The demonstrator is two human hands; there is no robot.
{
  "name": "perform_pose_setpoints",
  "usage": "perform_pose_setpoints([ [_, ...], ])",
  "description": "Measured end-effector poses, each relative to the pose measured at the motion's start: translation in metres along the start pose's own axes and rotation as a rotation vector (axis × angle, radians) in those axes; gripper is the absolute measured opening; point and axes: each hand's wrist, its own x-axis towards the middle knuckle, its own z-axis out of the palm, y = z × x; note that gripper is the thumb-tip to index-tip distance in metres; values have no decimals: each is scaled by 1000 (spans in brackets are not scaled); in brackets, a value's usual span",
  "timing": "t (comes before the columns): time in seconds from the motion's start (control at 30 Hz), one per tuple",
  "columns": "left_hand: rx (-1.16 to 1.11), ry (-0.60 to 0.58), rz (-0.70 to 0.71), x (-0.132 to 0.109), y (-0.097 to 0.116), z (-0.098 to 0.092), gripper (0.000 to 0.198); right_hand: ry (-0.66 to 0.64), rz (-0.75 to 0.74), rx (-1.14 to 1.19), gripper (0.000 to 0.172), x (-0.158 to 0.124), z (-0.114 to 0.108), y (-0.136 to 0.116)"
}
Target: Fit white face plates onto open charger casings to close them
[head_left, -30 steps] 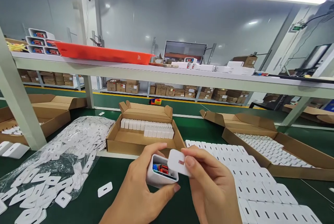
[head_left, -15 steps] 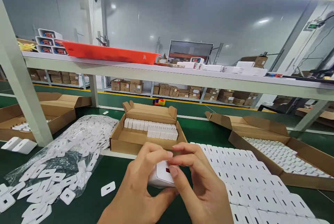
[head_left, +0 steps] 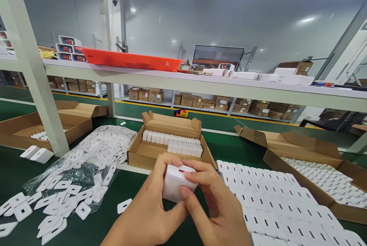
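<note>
A white plastic adapter housing [head_left: 175, 183] is held between both hands above the green bench, with a white slotted cover plate on its open end. A small red part shows through the slot; the other electronics are hidden. My left hand [head_left: 146, 204] grips the housing from the left and below. My right hand [head_left: 215, 207] presses its fingers against the housing's right side and top. Just behind my fingers stands an open cardboard box [head_left: 169, 127] holding rows of white housings.
A clear bag of white plates [head_left: 77, 173] lies to the left, with a loose plate [head_left: 124, 206] near my left hand. Rows of white plates [head_left: 275, 204] cover the bench to the right. Further open cardboard boxes [head_left: 312, 154] sit beyond, below a shelf with an orange tray [head_left: 132, 60].
The white cover plate, held apart from the housing a second ago, now sits on its open end. Both hands have closed around the housing, and the view has shifted.
</note>
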Motion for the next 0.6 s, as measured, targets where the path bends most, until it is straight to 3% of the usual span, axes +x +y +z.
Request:
perform_pose_setpoints([
  [0.1,-194,-110,-18,-2,-1,-5,54,24,-56,-37,15,-1,-2,3],
  [0.17,-294,-78,-38,-2,-1,-7,50,11,-149,-87,19,-1,-3,4],
  [0.3,-90,-9,-18,0,5,-11,30,39,-367,-199,26,1,-2,1],
  [0.4,-151,-5,40,0,10,-11,22,77,-439,-188,25,0,2,-1],
  [0.5,-226,38,118,-3,13,-8,18,84,-305,-69,12,-2,2,2],
  [0.6,-168,83,187,-7,16,-4,17,86,-45,21,40,-2,-3,4],
])
